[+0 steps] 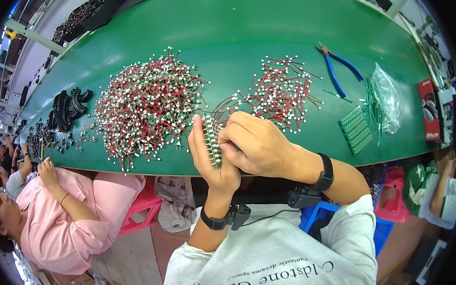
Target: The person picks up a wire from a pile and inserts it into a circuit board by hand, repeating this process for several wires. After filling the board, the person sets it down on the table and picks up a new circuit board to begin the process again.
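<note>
- One PCB strip w/ white connectors [211,143] is held near-upright over the bench's near edge, between piles; L hand [214,169] is wrapped round it.
- R hand [254,143] is curled in at the strip's R side; whether a lead is pinched by the fingertips can't be told.
- Poss. risk: strip could be tilted or dropped if L grip is loosened while pressed from the R.
- Poss. snag: red leads could be caught, b/c the big lead pile [150,113] & smaller lead pile [285,94] are close by, loose & tangled.
- Surface: green bench [221,33], glossy; blue-handled pliers [333,76], green PCB panel [357,130] & clear plastic bag [389,101] are laid R; black coiled parts [64,112] far L.
- Room: co-worker in pink [60,215] is seated L; pink stool [393,192] is seen R.
</note>
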### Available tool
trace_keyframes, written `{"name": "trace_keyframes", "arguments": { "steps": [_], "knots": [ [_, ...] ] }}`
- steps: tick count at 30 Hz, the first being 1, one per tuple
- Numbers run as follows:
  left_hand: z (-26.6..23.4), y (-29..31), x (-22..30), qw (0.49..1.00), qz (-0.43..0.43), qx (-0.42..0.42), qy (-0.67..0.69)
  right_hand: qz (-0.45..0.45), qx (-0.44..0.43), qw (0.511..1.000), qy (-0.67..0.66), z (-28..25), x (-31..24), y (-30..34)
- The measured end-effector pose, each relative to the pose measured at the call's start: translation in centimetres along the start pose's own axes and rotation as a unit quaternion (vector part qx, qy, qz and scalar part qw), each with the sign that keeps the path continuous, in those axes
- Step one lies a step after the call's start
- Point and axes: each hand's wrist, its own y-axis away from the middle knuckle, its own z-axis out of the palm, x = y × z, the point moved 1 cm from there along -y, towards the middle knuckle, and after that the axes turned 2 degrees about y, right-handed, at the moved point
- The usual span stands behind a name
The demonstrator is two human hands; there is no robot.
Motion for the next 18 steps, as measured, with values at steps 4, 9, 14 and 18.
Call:
{"name": "trace_keyframes", "arguments": {
  "steps": [4, 9, 14, 18],
  "knots": [
    [-0.05, -0.12, -0.01, 1.0, 0.006, -0.001, -0.004, -0.004, 0.008, 1.0, 0.006, 0.23, 0.0, 0.05],
    [-0.31, -0.1, 0.01, 1.0, 0.01, -0.017, -0.001, -0.029, 0.017, 0.999, 0.006, 0.3, -0.08, -0.03],
    [-0.31, -0.28, 0.08, 0.999, 0.033, -0.035, -0.005, -0.039, 0.01, 0.999, -0.009, -0.01, 0.13, 0.05],
    [-0.33, -0.39, 0.14, 0.998, 0.036, -0.048, -0.015, -0.046, 0.005, 0.999, 0.0, -0.48, 0.38, -0.12]
  ]
}}
